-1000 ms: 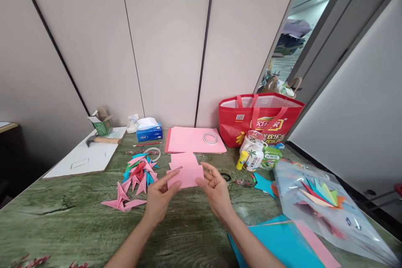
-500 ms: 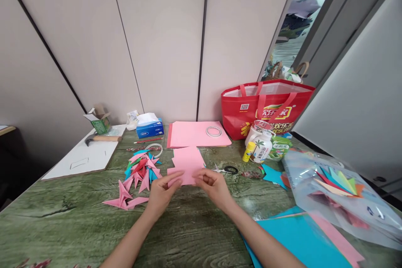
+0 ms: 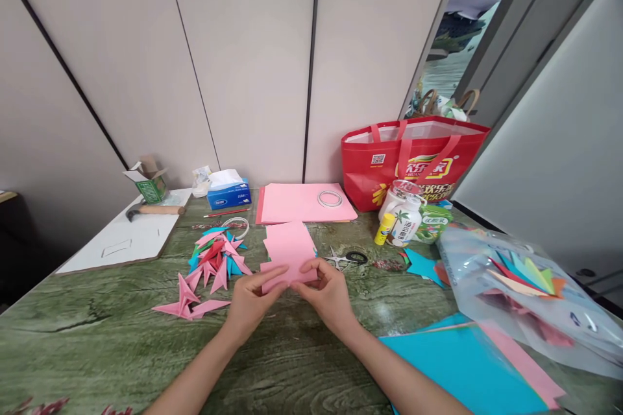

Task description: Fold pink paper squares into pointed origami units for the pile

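At the frame's centre, a left hand (image 3: 249,301) and right hand (image 3: 329,293) pinch a pink rectangular paper piece (image 3: 294,273), apparently being folded; next seemingly calls for aligned edges.

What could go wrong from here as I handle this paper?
Your left hand and right hand both pinch the pink paper, so uneven pressure might crease it crookedly. The open scissors lie near the right hand; reaching across could nick it. The loose folded pieces near the left hand might get knocked.
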